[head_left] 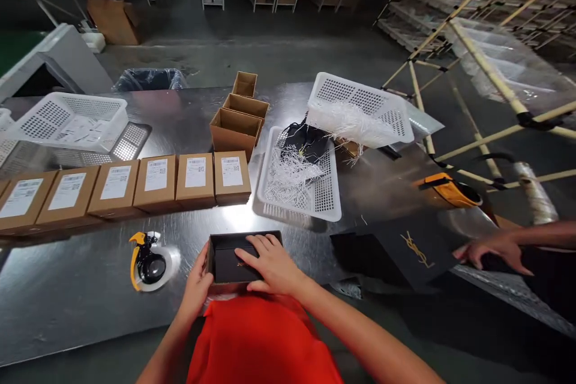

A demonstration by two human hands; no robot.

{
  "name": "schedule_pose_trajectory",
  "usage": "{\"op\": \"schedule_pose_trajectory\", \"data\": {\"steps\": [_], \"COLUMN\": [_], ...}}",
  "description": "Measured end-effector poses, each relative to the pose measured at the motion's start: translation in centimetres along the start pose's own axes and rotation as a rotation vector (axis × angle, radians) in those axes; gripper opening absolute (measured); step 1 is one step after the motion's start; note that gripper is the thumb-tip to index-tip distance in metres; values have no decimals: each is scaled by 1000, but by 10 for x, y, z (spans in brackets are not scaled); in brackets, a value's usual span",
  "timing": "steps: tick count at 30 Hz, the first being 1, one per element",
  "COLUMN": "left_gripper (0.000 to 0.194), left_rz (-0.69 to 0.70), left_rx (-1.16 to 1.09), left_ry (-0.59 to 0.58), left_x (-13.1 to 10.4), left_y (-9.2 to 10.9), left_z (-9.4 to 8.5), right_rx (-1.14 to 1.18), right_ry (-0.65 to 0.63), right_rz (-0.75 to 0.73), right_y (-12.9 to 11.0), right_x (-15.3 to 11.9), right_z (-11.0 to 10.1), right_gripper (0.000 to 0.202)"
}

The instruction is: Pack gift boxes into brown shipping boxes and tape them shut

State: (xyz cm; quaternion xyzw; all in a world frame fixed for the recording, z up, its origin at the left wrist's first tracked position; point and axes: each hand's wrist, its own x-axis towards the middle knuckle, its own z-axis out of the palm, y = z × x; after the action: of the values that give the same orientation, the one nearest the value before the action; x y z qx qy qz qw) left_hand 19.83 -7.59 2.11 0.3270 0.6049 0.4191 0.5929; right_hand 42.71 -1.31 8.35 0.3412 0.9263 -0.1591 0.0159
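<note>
Right before me at the table's front edge, a small open cardboard box (225, 288) holds a black box (224, 261) with small orange lettering, partly covered by my hand. My left hand (198, 282) grips the cardboard box's left wall, fingers outside it and thumb near the front corner. Spread flat, my right hand (274, 267) rests on the black box with its fingers apart, near the cardboard box's right side. A tape dispenser (150, 264) with a yellow handle lies to the left.
Labelled cartons (155, 183) line the left. Open cartons (236, 129) stand behind them. A white basket (299, 186) holds shredded paper; another basket (360, 111) tilts behind it. At right, a co-worker's hand (495, 250) is by a black bag (405, 252) with a gold logo.
</note>
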Motion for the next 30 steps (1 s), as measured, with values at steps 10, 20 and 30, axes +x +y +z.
{"op": "schedule_pose_trajectory", "data": {"steps": [10, 20, 30], "left_gripper": [73, 74, 75], "left_rz": [170, 182, 181], "left_rx": [272, 293, 335], "left_ry": [-8, 17, 16], "left_x": [4, 1, -2], "left_y": [-14, -12, -17], "left_z": [-4, 2, 0], "right_rx": [-37, 78, -25], "right_ry": [-90, 170, 3], "right_rz": [-38, -92, -158], "right_y": [11, 34, 17], "right_x": [8, -7, -2], "right_z": [-11, -21, 5], "right_gripper": [89, 74, 73]}}
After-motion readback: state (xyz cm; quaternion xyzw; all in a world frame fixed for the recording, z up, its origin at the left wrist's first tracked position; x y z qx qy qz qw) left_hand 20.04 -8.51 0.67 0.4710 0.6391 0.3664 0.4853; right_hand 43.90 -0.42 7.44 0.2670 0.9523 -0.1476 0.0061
